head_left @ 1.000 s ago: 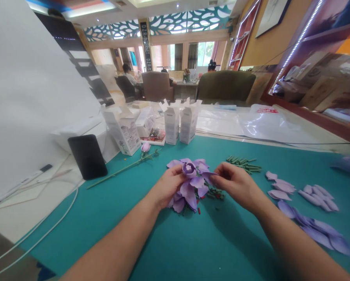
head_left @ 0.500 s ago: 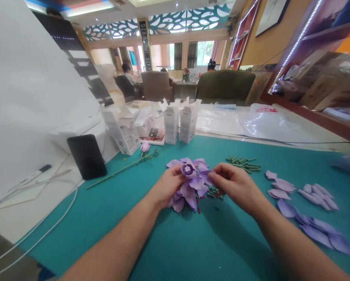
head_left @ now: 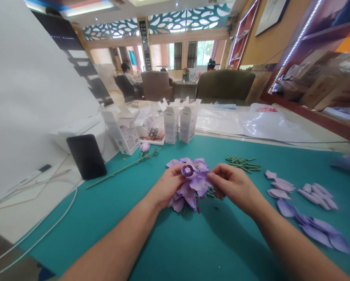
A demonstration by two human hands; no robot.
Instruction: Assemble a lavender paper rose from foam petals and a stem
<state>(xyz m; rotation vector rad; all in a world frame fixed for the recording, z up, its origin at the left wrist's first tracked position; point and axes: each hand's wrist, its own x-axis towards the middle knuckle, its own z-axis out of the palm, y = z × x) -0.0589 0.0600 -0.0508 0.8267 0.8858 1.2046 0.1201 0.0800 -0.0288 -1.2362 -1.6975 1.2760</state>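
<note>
Two bare arms reach out over a teal mat (head_left: pixel 175 242). The left hand (head_left: pixel 166 187) is closed around a purple flower (head_left: pixel 191 179), holding it from the left side. The right hand (head_left: pixel 233 183) pinches one petal on the flower's right side with its fingertips. The two hands are close together, with the flower between them, just above the middle of the mat. Tiny red and green bits (head_left: pixel 214 193) lie under the flower.

To the right, loose purple petals (head_left: pixel 309 226) lie flat on the mat, well apart from the hands. A little past the right hand is a heap of short green sticks (head_left: pixel 245 163).

Past the left hand lies a long green stem (head_left: pixel 119 170) with a small purple bud (head_left: pixel 145 146) at its far end. A black phone (head_left: pixel 86 156) leans up at the mat's left edge.

Farther back stand three white boxes (head_left: pixel 172 123) with open tops. Clear plastic sheets (head_left: pixel 265 123) lie behind them. Far away in the room are chairs (head_left: pixel 225 86), and a person (head_left: pixel 127 75) sits at a desk.
</note>
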